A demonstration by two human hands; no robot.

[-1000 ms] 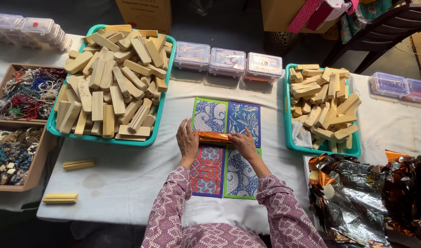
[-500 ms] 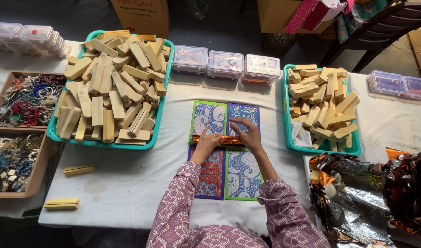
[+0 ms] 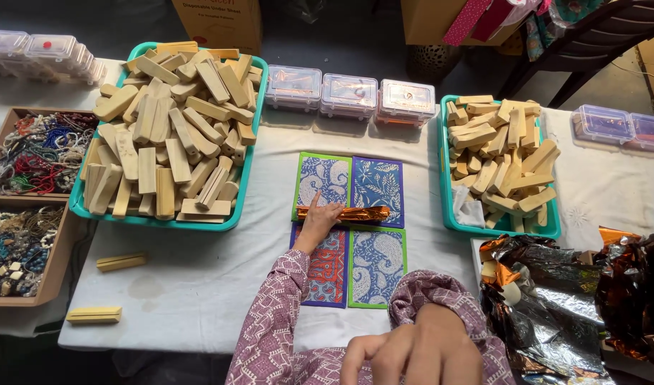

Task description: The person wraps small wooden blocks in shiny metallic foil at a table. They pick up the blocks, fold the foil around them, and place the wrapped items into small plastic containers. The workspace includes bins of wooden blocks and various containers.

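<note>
A block wrapped in orange foil [image 3: 355, 212] lies across four patterned cards [image 3: 377, 264] in blue, green and red at the table's middle. My left hand [image 3: 318, 221] rests on the block's left end, fingers curled around it and index finger pointing up. My right hand [image 3: 412, 351] is drawn back close to my body at the bottom edge. Its back faces the camera, its fingers are loosely curled and its palm is hidden. Both arms wear pink patterned sleeves.
A large green tray [image 3: 238, 214] of wooden blocks stands at the left and a smaller one [image 3: 448, 214] at the right. Three clear plastic boxes [image 3: 348, 95] line the back. Bead trays [image 3: 6, 125] sit far left, crumpled foil sheets [image 3: 555, 306] at the right, and two loose blocks [image 3: 121, 262] on the white cloth.
My right hand has left the foil-wrapped block and pulled back toward my body. My left hand has stayed on the block's left end.
</note>
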